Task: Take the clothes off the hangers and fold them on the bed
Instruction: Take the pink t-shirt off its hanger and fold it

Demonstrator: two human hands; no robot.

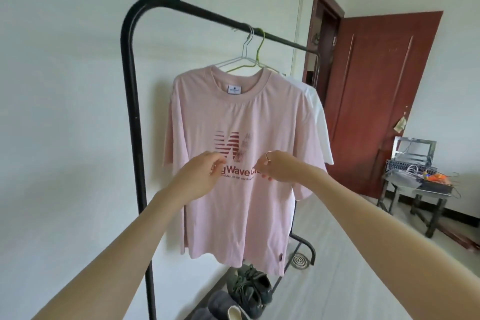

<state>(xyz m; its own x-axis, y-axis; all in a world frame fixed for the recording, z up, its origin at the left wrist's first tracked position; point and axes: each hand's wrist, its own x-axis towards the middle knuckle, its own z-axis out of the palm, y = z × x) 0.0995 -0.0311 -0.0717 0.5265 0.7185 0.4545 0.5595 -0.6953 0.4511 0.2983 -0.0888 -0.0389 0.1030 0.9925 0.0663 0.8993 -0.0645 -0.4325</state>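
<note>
Both hands, left (pixel 200 176) and right (pixel 281 166), loosely curled, empty, before the pink T-shirt (pixel 241 117) on the rack (pixel 130 86).

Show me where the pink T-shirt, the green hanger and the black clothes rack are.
pink T-shirt (pixel 241 215): head view, plain front below the print.
green hanger (pixel 261 47): head view, neck below its hook.
black clothes rack (pixel 132 112): head view, left upright post.

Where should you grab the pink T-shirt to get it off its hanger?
Probably at the collar and shoulders, reaching up from the front. The pink T-shirt hangs facing the person, its neck opening stretched over a hanger on the black rack. Both hands, left hand and right hand, are lower, at the chest print.
</note>
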